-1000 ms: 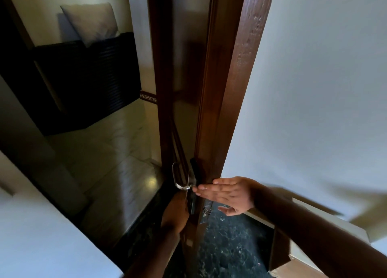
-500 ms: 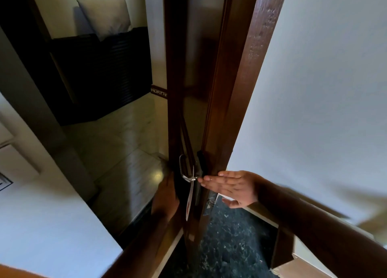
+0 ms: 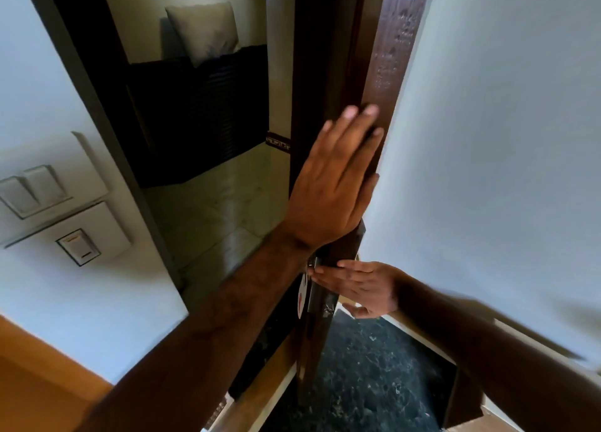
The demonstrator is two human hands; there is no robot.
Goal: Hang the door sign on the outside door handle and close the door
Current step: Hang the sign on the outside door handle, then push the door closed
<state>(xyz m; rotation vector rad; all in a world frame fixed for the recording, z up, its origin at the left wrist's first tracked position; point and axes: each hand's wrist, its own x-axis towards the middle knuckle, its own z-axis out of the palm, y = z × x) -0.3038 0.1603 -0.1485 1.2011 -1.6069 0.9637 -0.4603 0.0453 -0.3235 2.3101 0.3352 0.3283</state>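
The dark wooden door (image 3: pixel 387 57) stands ajar, edge-on to me. A white door sign (image 3: pixel 303 296) with a red mark hangs on the outer side at the metal handle (image 3: pixel 313 264), mostly hidden by my left forearm. My left hand (image 3: pixel 335 184) is raised, flat and open, fingers spread against the door's edge above the handle. My right hand (image 3: pixel 361 288) is lower, flat with fingers together and straight, fingertips at the door's edge by the lock; it holds nothing.
Light switches (image 3: pixel 35 187) and a card switch (image 3: pixel 79 246) sit on the white wall at left. A white wall (image 3: pixel 504 138) fills the right. Beyond the gap stand a dark cabinet (image 3: pixel 201 112) with a pillow (image 3: pixel 205 31). Dark marble floor (image 3: pixel 374 366) lies below.
My left hand has risen from beside the handle up to the door's edge. The door sign now hangs free at the handle. My right hand has stayed by the lock.
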